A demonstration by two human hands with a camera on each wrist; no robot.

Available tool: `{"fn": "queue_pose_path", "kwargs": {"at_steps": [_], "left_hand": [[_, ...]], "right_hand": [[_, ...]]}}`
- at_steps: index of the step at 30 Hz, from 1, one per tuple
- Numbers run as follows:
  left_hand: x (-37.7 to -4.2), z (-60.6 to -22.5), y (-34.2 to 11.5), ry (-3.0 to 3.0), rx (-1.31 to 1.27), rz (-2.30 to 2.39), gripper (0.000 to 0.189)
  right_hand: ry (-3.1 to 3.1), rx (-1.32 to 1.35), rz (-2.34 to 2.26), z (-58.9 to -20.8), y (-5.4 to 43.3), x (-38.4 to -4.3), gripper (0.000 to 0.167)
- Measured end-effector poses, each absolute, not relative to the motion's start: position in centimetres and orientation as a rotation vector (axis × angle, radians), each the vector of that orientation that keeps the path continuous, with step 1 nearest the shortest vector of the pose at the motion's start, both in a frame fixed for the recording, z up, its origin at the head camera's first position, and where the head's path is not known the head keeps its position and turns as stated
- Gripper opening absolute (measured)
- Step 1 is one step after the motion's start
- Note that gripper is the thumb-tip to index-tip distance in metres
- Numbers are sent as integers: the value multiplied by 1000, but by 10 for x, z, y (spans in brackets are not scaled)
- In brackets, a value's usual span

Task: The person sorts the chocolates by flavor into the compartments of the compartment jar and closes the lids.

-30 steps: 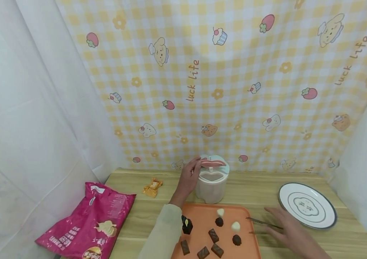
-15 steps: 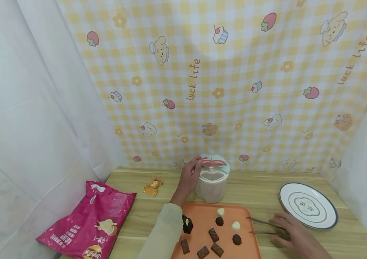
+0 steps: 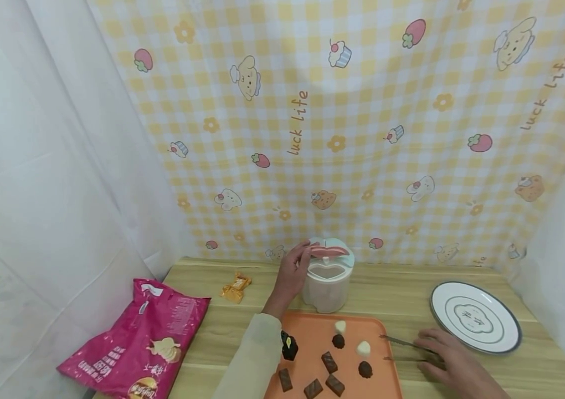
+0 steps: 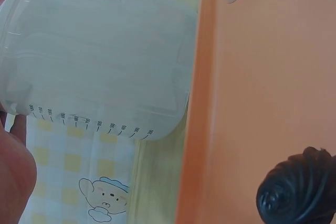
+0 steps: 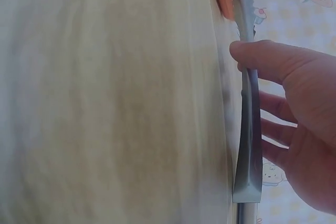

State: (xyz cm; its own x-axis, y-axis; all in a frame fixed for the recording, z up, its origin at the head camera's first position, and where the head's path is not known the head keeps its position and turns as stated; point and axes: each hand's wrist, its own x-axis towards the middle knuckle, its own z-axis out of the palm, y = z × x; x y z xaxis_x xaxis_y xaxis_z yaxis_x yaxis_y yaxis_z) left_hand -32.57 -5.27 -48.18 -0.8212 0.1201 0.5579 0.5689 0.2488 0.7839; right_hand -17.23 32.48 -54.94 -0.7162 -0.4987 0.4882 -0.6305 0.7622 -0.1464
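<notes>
At the table's back, my left hand [image 3: 292, 270] holds the raised pink flap [image 3: 329, 252] on the lid of a translucent storage container [image 3: 324, 293]. Measuring marks run along the container's side in the left wrist view. My right hand [image 3: 447, 357] grips metal tongs [image 5: 251, 114], thumb on one arm and fingers beyond. The toothed tips of the tongs lie at the right edge of an orange tray [image 3: 307, 326]. On this tray are several brown chocolate bars [image 3: 329, 362], white pieces [image 3: 363, 348], round dark chocolates [image 3: 365, 369] and a dark swirled piece [image 3: 289, 346].
A white plate [image 3: 499, 335] with a dark rim stands at the right. Left of the container lies an orange-wrapped candy [image 3: 236, 287]. A magenta chip bag [image 3: 133, 343] lies at the table's left edge. A checked curtain [image 3: 332, 166] hangs behind.
My right hand has drawn slightly right along the tongs, its fingers closing more round them. My left hand still holds the raised flap. The tray's pieces stay where they were.
</notes>
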Motion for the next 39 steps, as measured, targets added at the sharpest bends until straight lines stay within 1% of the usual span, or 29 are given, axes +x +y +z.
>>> {"fn": "queue_pose_path", "kwargs": {"at_steps": [8, 14, 18, 23, 31, 39], "left_hand": [[-327, -483, -54, -2142, -637, -1599, 34], [-324, -481, -53, -2140, -635, -1602, 34], [-324, -481, -53, -2148, -627, -1605, 35], [-325, -482, -52, -2129, -630, -1601, 34], [-325, -482, -53, -2127, -638, -1611, 35], [-326, -483, -52, -2104, -658, -1599, 33]], "right_hand": [[-2486, 849, 490, -549, 323, -171, 47], [-2582, 787, 522, -532, 312, -162, 43], [-2758, 760, 703, -518, 305, -155, 37], [-2777, 889, 917, -507, 297, -153, 31], [-2737, 1054, 1186, -505, 295, -148, 28], [-2699, 1147, 1450, -502, 293, -141, 36]]}}
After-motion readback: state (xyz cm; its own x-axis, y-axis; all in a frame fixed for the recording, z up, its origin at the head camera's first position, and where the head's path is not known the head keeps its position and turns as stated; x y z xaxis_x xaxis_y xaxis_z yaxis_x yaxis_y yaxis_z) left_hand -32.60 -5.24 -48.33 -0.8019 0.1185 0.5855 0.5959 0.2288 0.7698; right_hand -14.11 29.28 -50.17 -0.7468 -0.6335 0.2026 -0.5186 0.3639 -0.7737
